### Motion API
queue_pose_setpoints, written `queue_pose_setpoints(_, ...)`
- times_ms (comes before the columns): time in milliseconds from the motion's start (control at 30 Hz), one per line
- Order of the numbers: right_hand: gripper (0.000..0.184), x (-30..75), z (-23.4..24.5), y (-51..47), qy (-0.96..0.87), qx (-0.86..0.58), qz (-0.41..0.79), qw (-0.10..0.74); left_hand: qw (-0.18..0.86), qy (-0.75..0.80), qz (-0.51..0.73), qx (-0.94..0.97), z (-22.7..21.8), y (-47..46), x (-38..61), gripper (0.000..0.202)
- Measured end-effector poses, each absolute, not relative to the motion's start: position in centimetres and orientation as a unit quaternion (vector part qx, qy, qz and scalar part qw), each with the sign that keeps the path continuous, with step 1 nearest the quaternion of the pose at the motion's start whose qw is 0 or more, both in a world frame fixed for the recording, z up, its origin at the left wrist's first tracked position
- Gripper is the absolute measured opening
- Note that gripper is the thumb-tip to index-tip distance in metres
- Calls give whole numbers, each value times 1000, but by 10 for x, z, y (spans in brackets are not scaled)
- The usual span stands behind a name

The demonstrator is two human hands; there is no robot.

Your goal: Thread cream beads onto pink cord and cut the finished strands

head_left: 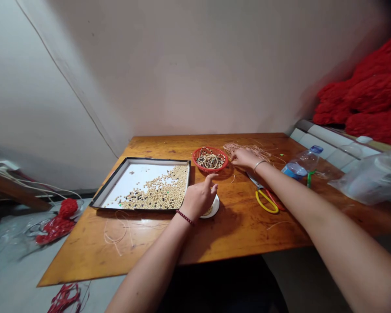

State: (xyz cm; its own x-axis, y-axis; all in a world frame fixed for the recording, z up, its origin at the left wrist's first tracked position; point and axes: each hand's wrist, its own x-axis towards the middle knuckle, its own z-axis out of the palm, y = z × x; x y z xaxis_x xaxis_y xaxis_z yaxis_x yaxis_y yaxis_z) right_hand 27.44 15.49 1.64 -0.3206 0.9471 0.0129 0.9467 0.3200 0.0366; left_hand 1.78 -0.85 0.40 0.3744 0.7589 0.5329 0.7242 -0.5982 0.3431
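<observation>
My left hand hovers over a small white dish of beads and partly hides it. Its index finger and thumb are apart, and I see nothing between them. To its left lies a shallow black-edged tray holding many cream beads with some dark ones. My right hand is at the near edge of a loose bundle of pinkish thread, fingertips pinched together on strands. Between the hands and farther back stands a red basket with strung bead bracelets in it.
Scissors with yellow and red handles lie under my right forearm. A water bottle and a plastic bag are at the right. Loose thread lies before the tray on the wooden table. Red yarn is piled at right.
</observation>
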Motion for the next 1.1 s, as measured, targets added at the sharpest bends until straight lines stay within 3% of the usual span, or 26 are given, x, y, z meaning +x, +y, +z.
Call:
queue_pose_setpoints(533, 23, 262, 13, 117, 804, 582, 121, 27, 3, 445, 326, 834, 4, -7, 20, 34)
queue_pose_setpoints(633, 29, 275, 33, 90, 800, 588, 118, -1, 14, 442, 316, 839, 5, -7, 20, 34)
queue_pose_setpoints(767, 35, 300, 49, 3, 799, 579, 118, -112, 14, 435, 308, 846, 4, -7, 21, 33)
queue_pose_setpoints(900, 43, 315, 13, -107, 775, 613, 111, -102, -32, 433, 292, 852, 1, -5, 22, 32)
queue_pose_setpoints(1000, 66, 321, -35, -160, 758, 640, 93, -84, -61, 423, 289, 857, 4, -8, 26, 32)
queue_pose_setpoints(1100, 76, 323, -70, -177, 750, 652, 81, -78, -69, 375, 252, 890, 13, -22, 37, 31)
